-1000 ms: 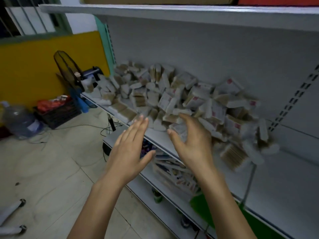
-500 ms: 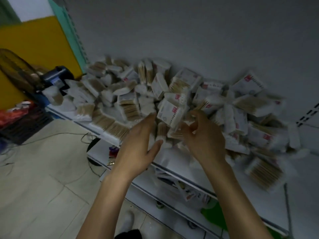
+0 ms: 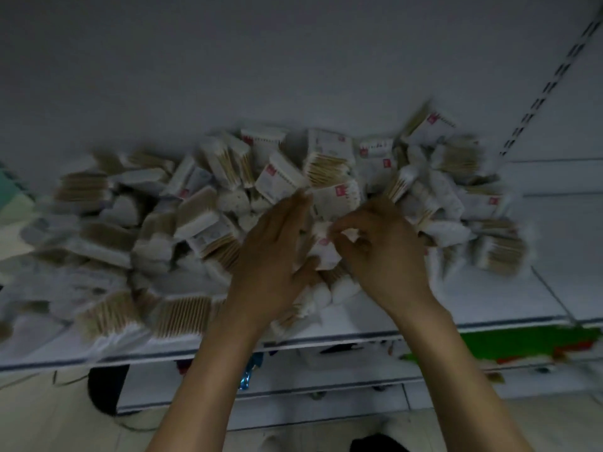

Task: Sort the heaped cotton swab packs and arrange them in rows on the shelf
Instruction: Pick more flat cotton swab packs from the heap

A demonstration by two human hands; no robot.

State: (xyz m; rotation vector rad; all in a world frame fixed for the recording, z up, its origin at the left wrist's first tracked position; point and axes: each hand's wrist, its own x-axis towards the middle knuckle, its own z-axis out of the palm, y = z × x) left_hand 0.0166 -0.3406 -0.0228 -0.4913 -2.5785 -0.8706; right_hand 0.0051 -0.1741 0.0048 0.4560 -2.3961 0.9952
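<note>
Both hands have pushed in from the shelf edge to the middle of the heap, and the view has tipped down over it.

Head view: the heap of crinkly white plastic cotton swab packs (image 3: pixel 182 223), blocky, with tan wooden sticks in ribbed rows and small red labels, lies jumbled on the smooth white metal shelf (image 3: pixel 489 301), against its matt grey back panel (image 3: pixel 293 60). The left hand (image 3: pixel 270 256) rests on the heap, fingers nearly straight, thumb spread, holding nothing. The right hand (image 3: pixel 381 256), just beside it, curls its fingers, pinching one small crumpled white pack with a red label (image 3: pixel 323 247).
</note>
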